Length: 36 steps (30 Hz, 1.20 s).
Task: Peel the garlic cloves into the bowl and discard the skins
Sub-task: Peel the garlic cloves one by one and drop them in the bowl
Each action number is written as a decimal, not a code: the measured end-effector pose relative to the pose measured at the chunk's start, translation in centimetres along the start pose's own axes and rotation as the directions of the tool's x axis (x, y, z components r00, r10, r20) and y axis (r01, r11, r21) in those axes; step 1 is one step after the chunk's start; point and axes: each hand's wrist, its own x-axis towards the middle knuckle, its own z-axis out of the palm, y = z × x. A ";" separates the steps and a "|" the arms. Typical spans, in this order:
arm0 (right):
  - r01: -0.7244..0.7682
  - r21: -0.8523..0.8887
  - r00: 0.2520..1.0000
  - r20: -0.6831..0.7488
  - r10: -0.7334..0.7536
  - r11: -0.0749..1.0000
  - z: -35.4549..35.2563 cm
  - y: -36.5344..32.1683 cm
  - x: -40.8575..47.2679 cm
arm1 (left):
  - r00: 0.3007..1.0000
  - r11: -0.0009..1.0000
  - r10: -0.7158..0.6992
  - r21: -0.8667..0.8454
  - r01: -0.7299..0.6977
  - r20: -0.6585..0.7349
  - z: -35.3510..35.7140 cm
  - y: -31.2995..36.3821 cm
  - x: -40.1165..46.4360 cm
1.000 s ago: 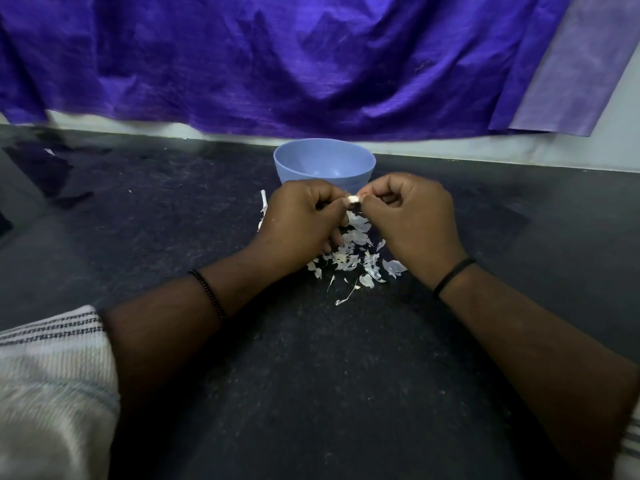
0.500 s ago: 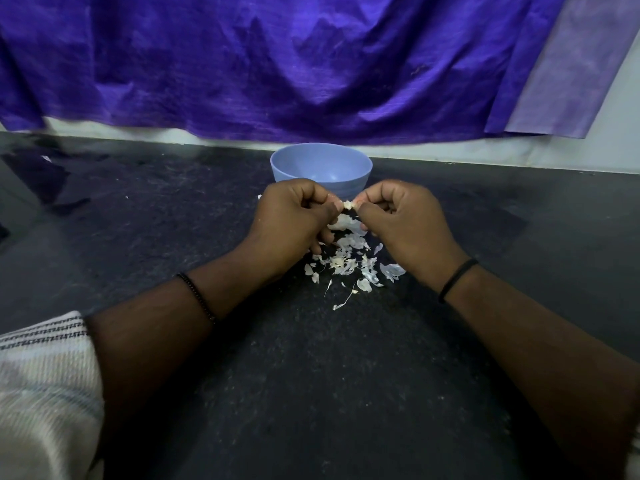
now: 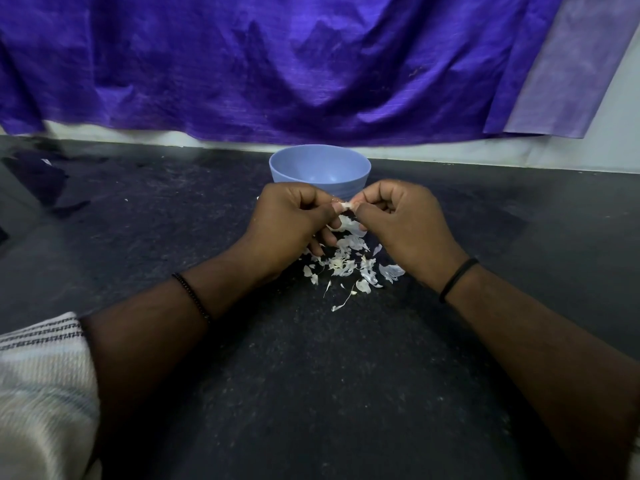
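Two hands meet over the dark counter in the head view, just in front of the blue bowl. The left hand and the right hand both have their fingers curled in, and between their fingertips they pinch a small pale garlic clove. It is held above the counter, near the bowl's front wall but not over its opening. Below the hands lies a scatter of skins, white flakes spread on the counter between the wrists, with a few thin strips trailing toward the viewer. The bowl's inside looks bare from this angle, though its floor is partly hidden by the near wall, so I cannot be sure. A purple cloth hangs behind it.

By my reading, the step in hand is peeling: the clove is being stripped, with skin probably partly on it. The next move calls for pulling away the last skin, letting it fall on the pile, then reaching forward to drop the bare clove into the bowl. The skins are not yet discarded.
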 end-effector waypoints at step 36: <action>-0.085 0.161 0.994 0.077 0.073 0.983 -0.7 -0.6 -0.1 | 0.995 0.967 -0.085 -0.238 0.095 0.052 -0.5 -0.7 0.5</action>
